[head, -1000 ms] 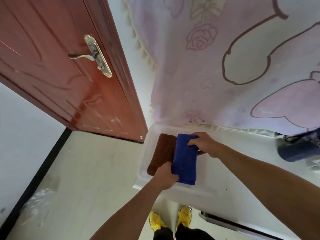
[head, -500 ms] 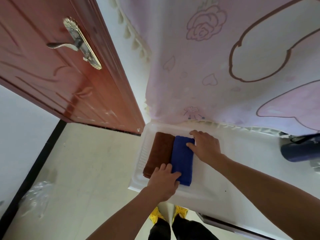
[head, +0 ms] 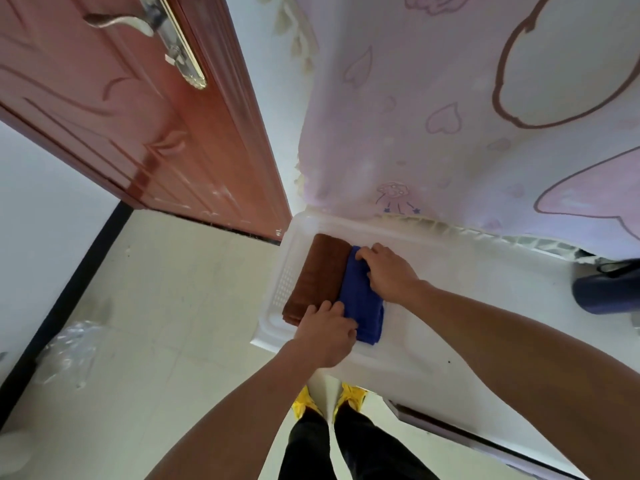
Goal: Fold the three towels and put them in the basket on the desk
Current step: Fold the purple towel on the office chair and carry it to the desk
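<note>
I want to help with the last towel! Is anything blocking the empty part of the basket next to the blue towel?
Nothing visible does. The basket floor right of the blue towel looks bare; only the right hand reaches across it, pressing that towel.

The basket (head: 282, 289) looks like white translucent plastic, smooth, with a perforated side wall. The brown towel (head: 318, 275) and the blue towel (head: 360, 299) are soft, matt cloth with a short nap. The counter (head: 485, 306) has a smooth white surface with a faint sheen. The door (head: 121, 116) is reddish wood-look, glossy, with raised mouldings, and its handle (head: 159, 32) is shiny metal. The curtain (head: 450, 116) is thin matt printed cloth. The floor (head: 173, 306) is pale, smooth tile.
</note>
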The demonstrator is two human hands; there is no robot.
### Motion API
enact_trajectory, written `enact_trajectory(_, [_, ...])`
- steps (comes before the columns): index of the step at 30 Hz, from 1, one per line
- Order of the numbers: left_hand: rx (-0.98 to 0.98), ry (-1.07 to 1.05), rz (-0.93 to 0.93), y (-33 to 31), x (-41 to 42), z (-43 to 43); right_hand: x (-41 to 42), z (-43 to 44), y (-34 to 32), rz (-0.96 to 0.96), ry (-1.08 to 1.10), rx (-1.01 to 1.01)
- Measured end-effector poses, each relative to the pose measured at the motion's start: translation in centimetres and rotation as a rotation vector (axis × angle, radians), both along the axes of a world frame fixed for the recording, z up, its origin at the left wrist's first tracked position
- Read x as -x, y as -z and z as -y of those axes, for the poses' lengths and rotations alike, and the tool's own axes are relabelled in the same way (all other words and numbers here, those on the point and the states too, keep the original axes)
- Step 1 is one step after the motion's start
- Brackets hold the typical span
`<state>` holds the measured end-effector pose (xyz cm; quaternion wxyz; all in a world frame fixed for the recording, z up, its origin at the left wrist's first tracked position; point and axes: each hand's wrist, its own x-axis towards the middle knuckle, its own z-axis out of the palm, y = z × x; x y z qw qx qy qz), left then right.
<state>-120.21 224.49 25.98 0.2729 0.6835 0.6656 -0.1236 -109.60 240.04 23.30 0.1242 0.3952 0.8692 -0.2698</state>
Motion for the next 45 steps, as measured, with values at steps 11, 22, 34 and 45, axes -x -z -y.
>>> enact_trajectory(11, [-0.432, -0.447, 0.172, -5.3, 2.2, 8.1, 1.1, 1.2, -7.4, 0.005, -0.005, -0.138])
enact_trajectory(22, [-0.193, -1.012, -0.110, -9.9, 4.8, 41.1, 12.6, 31.3, -12.7, -0.199, -0.612, -0.170])
enact_trajectory(34, [-0.102, -1.728, -0.296, -13.9, -3.8, 79.0, 18.6, 70.9, -15.0, -0.310, -1.378, -0.121])
enact_trajectory(45, [-0.011, -2.137, -0.253, -11.7, -4.7, 101.8, 27.2, 100.9, -12.0, -0.255, -1.750, -0.109])
